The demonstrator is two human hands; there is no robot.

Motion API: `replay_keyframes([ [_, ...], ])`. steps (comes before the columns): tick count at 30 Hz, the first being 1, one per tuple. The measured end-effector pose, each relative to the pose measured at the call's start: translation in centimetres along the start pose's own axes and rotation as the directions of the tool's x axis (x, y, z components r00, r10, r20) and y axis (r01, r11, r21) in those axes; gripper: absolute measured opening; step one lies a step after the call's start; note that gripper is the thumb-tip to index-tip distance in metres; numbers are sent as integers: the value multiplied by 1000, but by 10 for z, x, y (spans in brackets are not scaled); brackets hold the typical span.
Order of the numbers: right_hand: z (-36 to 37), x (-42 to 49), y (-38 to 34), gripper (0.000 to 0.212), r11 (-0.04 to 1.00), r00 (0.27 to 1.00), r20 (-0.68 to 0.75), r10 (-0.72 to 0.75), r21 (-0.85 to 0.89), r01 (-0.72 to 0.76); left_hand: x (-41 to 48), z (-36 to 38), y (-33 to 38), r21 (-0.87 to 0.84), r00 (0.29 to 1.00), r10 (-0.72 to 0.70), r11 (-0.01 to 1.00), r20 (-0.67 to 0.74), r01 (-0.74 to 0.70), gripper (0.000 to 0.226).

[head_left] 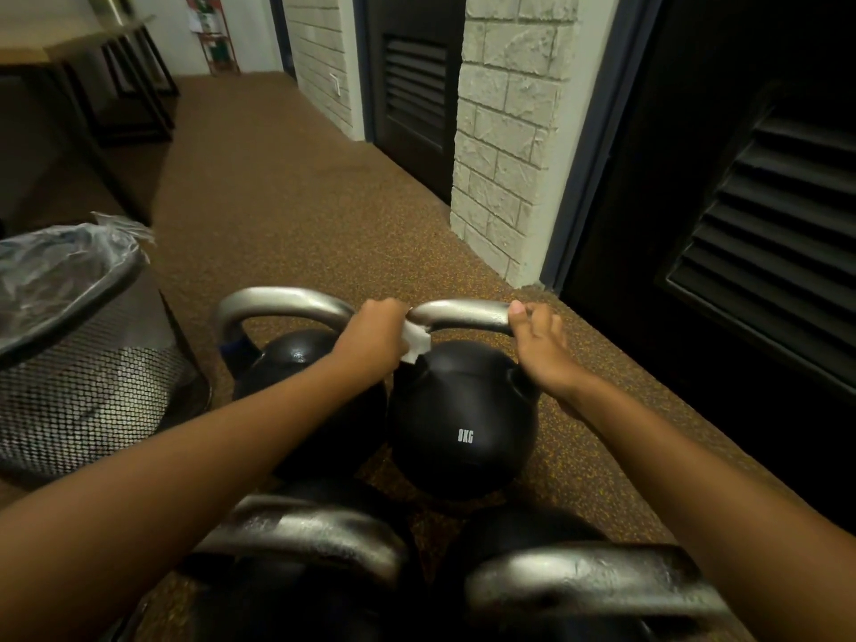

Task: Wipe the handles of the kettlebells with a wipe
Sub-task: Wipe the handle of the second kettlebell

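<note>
Gripping the wipe (413, 343) on the 8KG kettlebell handle (463, 312), left hand (373, 338); right hand (539, 347) clasps it

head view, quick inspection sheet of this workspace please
surface: speckled brown floor, kettlebells standing on it
job's things: 8kg kettlebell with silver handle; white wipe at the handle's left end; back-left kettlebell, near-left kettlebell, near-right kettlebell
clutter: mesh bin with plastic liner, left of the kettlebells
grips: left hand holds the wipe on the handle; right hand holds the handle's right end
cables: nothing seen
surroundings: brick pillar, dark slatted doors, table far left
</note>
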State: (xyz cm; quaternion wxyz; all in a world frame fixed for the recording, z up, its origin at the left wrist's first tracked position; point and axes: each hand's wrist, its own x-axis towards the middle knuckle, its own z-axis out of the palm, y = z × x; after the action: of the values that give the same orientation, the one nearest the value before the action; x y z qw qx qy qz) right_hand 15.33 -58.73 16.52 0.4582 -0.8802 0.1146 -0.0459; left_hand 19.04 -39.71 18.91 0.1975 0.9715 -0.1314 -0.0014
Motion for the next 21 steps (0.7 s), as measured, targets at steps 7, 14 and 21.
replay_keyframes([
  [7,0,0,0,46,1000,1000,3,-8,-8,8,-4,-4,23,230,961,235,953,-142,-199,46],
  [14,0,-2,-1,46,1000,1000,-9,-8,-13,8,-1,-3,-1,-46,999,43,998,-14,-44,33],
  [21,1,-1,-2,46,1000,1000,-19,-5,-17,4,5,-10,16,-125,989,145,982,-5,-144,38],
])
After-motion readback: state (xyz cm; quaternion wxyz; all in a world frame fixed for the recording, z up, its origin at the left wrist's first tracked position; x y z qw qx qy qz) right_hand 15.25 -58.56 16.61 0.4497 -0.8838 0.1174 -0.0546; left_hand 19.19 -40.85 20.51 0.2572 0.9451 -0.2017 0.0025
